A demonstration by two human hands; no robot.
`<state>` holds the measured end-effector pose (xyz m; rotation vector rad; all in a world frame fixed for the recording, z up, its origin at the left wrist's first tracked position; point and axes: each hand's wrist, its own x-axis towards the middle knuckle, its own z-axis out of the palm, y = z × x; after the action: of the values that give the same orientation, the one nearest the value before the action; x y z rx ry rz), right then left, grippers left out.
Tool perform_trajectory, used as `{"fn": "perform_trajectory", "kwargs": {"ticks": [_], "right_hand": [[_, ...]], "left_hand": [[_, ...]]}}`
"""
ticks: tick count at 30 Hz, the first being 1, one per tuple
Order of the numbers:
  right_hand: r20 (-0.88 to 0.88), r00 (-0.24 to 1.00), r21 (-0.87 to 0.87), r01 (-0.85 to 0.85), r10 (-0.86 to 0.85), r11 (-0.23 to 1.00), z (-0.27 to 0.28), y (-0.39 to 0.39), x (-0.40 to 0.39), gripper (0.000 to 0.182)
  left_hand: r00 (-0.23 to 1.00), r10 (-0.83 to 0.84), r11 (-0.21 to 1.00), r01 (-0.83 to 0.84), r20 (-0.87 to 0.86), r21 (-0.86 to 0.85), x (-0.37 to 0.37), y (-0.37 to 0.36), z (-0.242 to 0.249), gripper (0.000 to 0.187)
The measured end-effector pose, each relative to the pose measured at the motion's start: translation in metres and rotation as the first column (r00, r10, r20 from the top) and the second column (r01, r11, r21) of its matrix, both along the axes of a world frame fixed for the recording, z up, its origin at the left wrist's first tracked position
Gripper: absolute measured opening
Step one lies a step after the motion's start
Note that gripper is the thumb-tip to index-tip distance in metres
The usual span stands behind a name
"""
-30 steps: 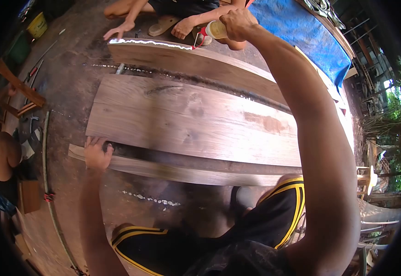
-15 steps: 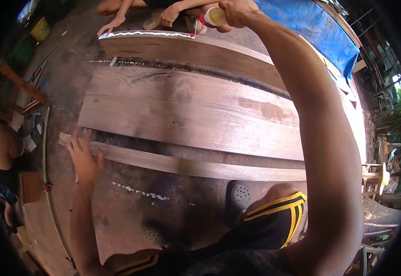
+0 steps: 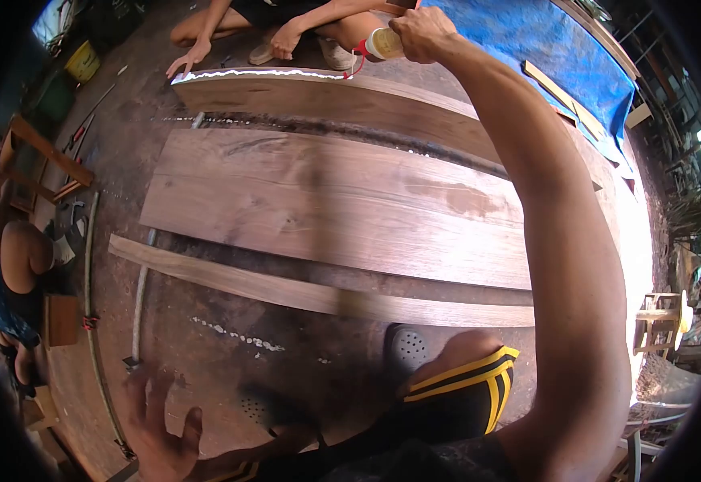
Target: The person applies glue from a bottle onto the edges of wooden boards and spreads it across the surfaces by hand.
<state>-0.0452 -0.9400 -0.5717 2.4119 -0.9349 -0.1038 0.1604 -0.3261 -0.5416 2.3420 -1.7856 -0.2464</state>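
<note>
My right hand (image 3: 427, 34) is closed around a glue bottle (image 3: 386, 44) with a red cap, tilted so its nozzle points down at the far board. A wavy bead of white glue (image 3: 262, 73) runs along the upper edge of that far board (image 3: 318, 94), which stands on edge. Below my left-side view, my left hand (image 3: 161, 430) hovers over the floor, fingers spread and holding nothing. Between the far board and me lie a wide board (image 3: 286, 205) and a narrow board (image 3: 238, 277), side by side with gaps.
Across from me another person squats, one hand (image 3: 194, 58) at the far board's left end. A metal pipe (image 3: 140, 301) passes beneath the boards. At left are another seated person, a pole (image 3: 91, 273) and a wooden box (image 3: 61, 320). A blue tarp (image 3: 511, 40) lies upper right.
My left hand has left the narrow board's end and moved down toward me. The bottle has shifted slightly right along the far board, and the glue bead reaches a bit farther right.
</note>
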Motion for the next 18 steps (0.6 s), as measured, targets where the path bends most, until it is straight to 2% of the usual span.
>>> {"fn": "perform_trajectory", "kwargs": {"ticks": [3,5,8,12,16,18], "right_hand": [[-0.036,0.999,0.002,0.003,-0.003,1.0,-0.003,-0.007,-0.01,0.025],[-0.002,1.0,0.006,0.022,-0.022,1.0,-0.004,-0.007,-0.016,0.025],[0.033,0.999,0.005,0.038,-0.038,0.999,-0.003,-0.01,-0.026,0.025],[-0.004,1.0,0.003,0.015,-0.015,1.0,-0.008,-0.02,-0.047,0.032],[0.035,0.999,0.021,0.017,-0.018,1.0,-0.006,-0.017,-0.064,0.031],[0.037,0.999,0.001,0.012,-0.012,1.0,-0.005,-0.014,-0.073,0.025]], "left_hand": [[0.997,-0.065,0.998,0.065,0.049,-0.014,-0.008,0.002,-0.011,0.04],[0.989,0.134,0.991,-0.135,-0.059,0.0,-0.002,0.018,-0.028,0.049],[0.976,0.209,0.977,-0.21,-0.058,-0.023,0.01,0.017,-0.032,0.052],[0.973,0.221,0.975,-0.221,-0.064,0.008,0.008,0.004,-0.033,0.05],[0.976,0.192,0.981,-0.193,-0.1,-0.005,0.014,-0.001,-0.037,0.052],[0.977,0.181,0.983,-0.183,-0.113,-0.004,0.014,-0.004,-0.039,0.052]]}}
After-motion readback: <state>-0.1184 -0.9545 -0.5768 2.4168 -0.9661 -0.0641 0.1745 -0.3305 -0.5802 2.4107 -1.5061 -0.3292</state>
